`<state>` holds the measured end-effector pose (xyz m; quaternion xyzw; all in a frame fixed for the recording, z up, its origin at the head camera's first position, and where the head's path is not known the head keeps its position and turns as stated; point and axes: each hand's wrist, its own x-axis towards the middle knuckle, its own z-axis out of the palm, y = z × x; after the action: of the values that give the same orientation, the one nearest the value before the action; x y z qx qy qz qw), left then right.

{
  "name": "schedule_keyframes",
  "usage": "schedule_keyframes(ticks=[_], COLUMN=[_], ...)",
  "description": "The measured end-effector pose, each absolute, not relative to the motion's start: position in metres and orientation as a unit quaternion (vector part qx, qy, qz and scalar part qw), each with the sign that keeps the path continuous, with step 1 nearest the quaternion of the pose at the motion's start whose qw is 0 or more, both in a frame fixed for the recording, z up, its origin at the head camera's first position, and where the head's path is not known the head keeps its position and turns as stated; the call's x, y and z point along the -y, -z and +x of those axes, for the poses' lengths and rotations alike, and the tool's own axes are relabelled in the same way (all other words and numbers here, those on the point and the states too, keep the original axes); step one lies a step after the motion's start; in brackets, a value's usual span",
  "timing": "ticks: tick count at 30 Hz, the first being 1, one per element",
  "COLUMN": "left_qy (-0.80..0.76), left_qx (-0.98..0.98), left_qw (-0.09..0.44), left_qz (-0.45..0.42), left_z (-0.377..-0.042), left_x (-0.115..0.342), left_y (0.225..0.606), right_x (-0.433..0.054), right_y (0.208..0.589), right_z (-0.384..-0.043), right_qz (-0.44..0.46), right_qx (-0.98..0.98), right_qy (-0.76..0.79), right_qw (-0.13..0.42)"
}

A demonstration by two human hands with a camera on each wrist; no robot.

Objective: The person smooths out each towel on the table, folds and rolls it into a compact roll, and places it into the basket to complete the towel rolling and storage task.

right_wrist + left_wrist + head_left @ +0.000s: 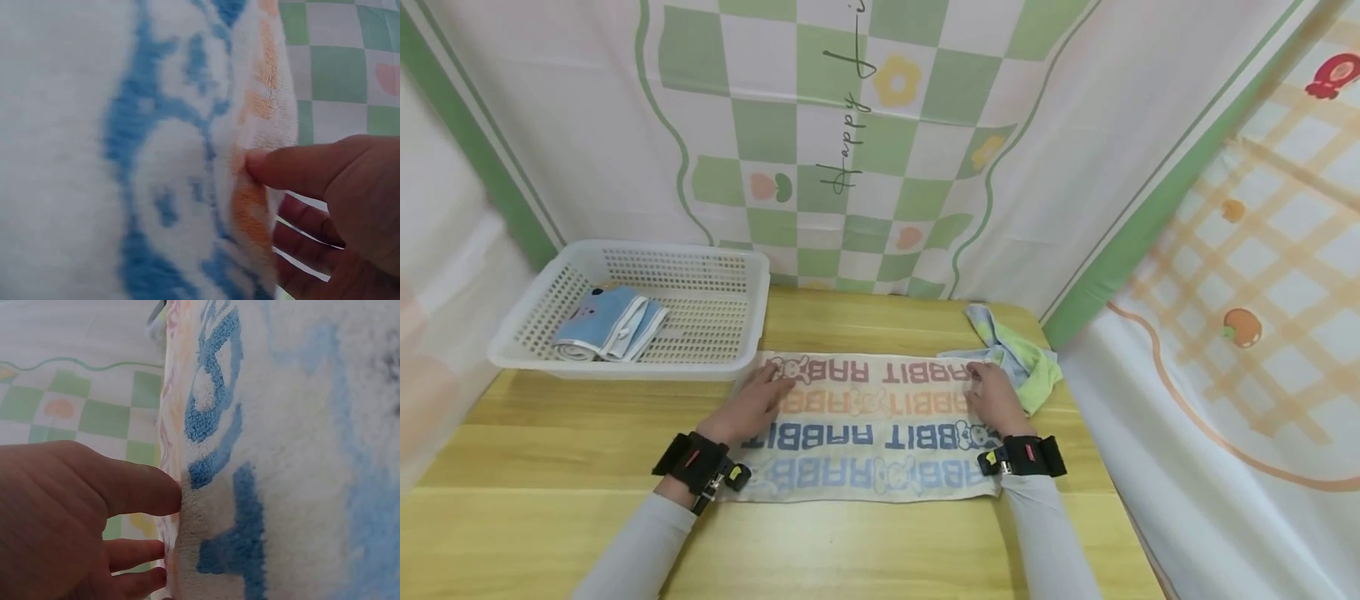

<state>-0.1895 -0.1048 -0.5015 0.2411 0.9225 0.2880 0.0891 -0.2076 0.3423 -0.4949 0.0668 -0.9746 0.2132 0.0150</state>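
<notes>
A white towel (880,454) with rows of red, orange, dark blue and pale blue RABBIT lettering and rabbit faces lies spread on the table, its print upside down in the head view. My left hand (751,407) rests on its far left part, fingers loosely bent. In the left wrist view the thumb (144,490) reaches the towel's surface. My right hand (997,400) touches the far right part of the towel. The right wrist view has its thumb (294,165) on the orange lettering, with the other fingers bent beside it.
A white perforated plastic basket (748,321) stands at the back left, holding a folded blue cloth (598,321). Behind my right hand lies a crumpled green and light blue cloth (1026,362). Patterned curtains (880,167) close off the back and sides of the wooden table (850,550).
</notes>
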Motion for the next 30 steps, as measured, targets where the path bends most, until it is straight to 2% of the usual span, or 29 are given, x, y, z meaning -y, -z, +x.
schedule_keyframes(ticks=[2, 8, 17, 25, 30], left_qy=[-0.283, -0.275, -0.234, -0.242, -0.263], left_qx=[-0.924, -0.923, -0.941, -0.942, -0.936], left_qw=[0.088, 0.041, 0.076, 0.058, 0.066], left_qz=[0.239, 0.266, 0.234, 0.224, 0.224], left_z=[-0.191, -0.204, -0.220, -0.229, -0.234], left_x=[0.103, 0.096, 0.085, 0.085, 0.088], left_y=[0.502, 0.504, 0.494, 0.497, 0.497], right_x=[-0.342, -0.344, -0.349, -0.354, -0.356], right_y=[0.493, 0.493, 0.496, 0.487, 0.478], right_z=[-0.209, -0.222, -0.240, -0.233, -0.227], right_qz=[0.079, 0.104, 0.089, 0.102, 0.092], right_qx=[0.974, 0.976, 0.981, 0.978, 0.973], right_qy=[-0.210, -0.179, -0.173, -0.179, -0.211], right_qw=[0.032, 0.064, 0.015, 0.044, 0.018])
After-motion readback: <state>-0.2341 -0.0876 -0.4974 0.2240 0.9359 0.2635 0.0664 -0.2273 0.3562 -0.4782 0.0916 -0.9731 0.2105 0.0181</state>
